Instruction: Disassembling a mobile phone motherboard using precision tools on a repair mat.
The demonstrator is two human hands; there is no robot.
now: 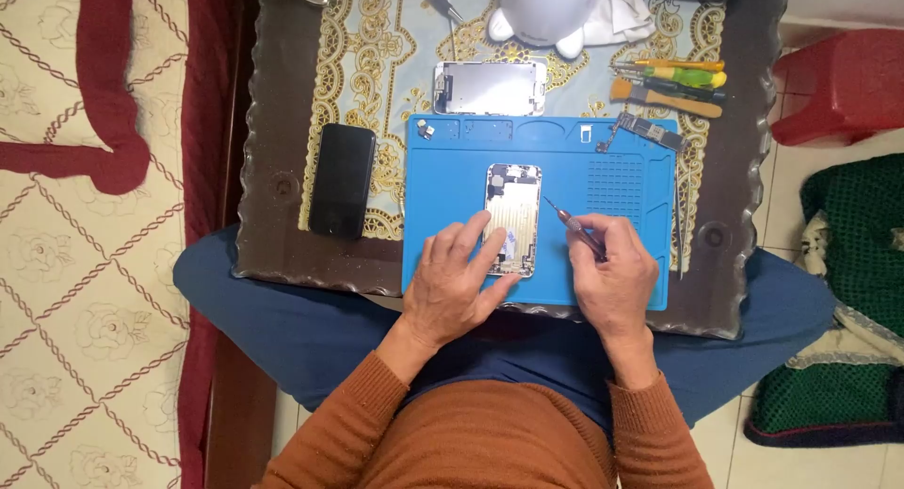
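One opened phone [513,218], left hand [459,287] steadying, right hand [612,272] gripping one screwdriver [571,223]

One opened phone body [513,219], one black phone [342,179], one screen panel [490,87], one blue mat [621,183], one circuit board [648,131].

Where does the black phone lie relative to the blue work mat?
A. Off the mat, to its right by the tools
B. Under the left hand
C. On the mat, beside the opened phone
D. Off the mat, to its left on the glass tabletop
D: the black phone lies face up on the glass tabletop, apart from the left edge of the blue mat, while the opened phone sits on the mat.
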